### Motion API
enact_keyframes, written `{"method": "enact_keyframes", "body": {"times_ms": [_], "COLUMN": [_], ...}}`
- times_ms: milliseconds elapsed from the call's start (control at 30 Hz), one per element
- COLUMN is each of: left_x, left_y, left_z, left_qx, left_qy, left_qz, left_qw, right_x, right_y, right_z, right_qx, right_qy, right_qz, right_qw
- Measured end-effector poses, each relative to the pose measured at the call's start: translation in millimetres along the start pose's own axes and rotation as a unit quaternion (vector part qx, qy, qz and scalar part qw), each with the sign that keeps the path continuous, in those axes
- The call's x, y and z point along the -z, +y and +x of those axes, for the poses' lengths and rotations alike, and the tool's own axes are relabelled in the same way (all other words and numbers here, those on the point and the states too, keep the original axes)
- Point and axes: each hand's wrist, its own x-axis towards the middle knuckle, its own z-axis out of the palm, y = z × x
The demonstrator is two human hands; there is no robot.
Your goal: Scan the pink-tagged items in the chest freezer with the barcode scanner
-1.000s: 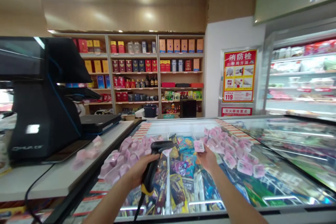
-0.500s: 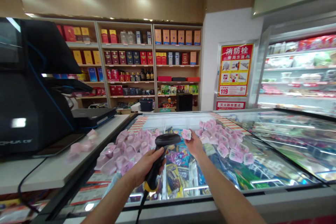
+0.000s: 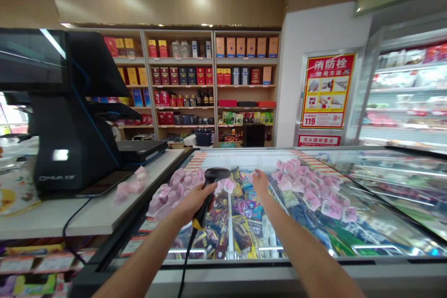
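My left hand [image 3: 197,202] is wrapped round the handle of a black and yellow barcode scanner [image 3: 215,174], whose cable hangs down toward me. My right hand [image 3: 260,185] is closed on a small pink cup [image 3: 250,177], mostly hidden by the fingers, just right of the scanner head. Left of the scanner lies a heap of similar pink cups [image 3: 171,195] on the glass top of a chest freezer [image 3: 223,253]. A second pile of pink cups [image 3: 309,184], several with barcode labels showing, spreads to the right of my right hand.
A black checkout terminal [image 3: 77,116] stands on the white counter [image 3: 94,221] at left, with a few pink pieces [image 3: 131,186] near its edge. Bagged goods show through the freezer glass. Shelves of boxes [image 3: 181,77] stand behind; a red fire-hydrant poster [image 3: 327,91] hangs on the wall.
The view has swung left. My right hand has turned, so the pink cup's barcode label no longer shows. The scanner stays in my left hand, its head tilted differently.
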Motion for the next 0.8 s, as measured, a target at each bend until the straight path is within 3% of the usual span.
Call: {"method": "enact_keyframes", "body": {"times_ms": [133, 267, 367, 433, 567, 633, 700, 733, 767, 800], "left_x": [11.7, 9.5, 1.4, -5.5, -18.5, -23.0, -25.7, -26.4, -27.0, -27.5], "left_y": [-1.9, -8.8, -13.1, -15.3, -18.0, -18.8, -19.3, -19.4, -19.5, -19.5], "left_z": [3.3, -4.7, -8.1, -7.6, -4.7, -4.0, -4.0, -4.1, -4.3, -4.4], "left_qx": [0.012, 0.021, 0.027, 0.034, 0.044, 0.046, 0.046, 0.045, 0.045, 0.045], "left_qy": [0.019, 0.012, -0.001, -0.014, -0.041, -0.055, -0.065, -0.069, -0.071, -0.072], "left_qz": [0.011, -0.001, -0.032, -0.041, -0.040, -0.035, -0.032, -0.031, -0.031, -0.032], "left_qw": [1.000, 1.000, 0.999, 0.998, 0.997, 0.997, 0.996, 0.996, 0.996, 0.996], "right_x": [-22.1, -55.5, -55.4, -31.9, 48.6, 84.4, 107.6, 114.1, 117.5, 118.0], "right_y": [-3.5, -12.5, -22.1, -27.1, -28.1, -24.9, -20.9, -19.0, -17.3, -15.7], "right_z": [-6.1, -20.1, -23.8, -19.2, 1.4, 11.2, 18.4, 21.1, 23.0, 24.1], "right_qx": [0.026, 0.068, 0.111, 0.144, 0.184, 0.225, 0.257, 0.267, 0.269, 0.260], "right_qy": [-0.025, -0.086, -0.110, -0.112, -0.111, -0.142, -0.169, -0.171, -0.164, -0.143], "right_qz": [-0.116, -0.187, -0.231, -0.259, -0.341, -0.509, -0.597, -0.608, -0.598, -0.570], "right_qw": [0.993, 0.976, 0.960, 0.948, 0.915, 0.818, 0.741, 0.728, 0.737, 0.766]}}
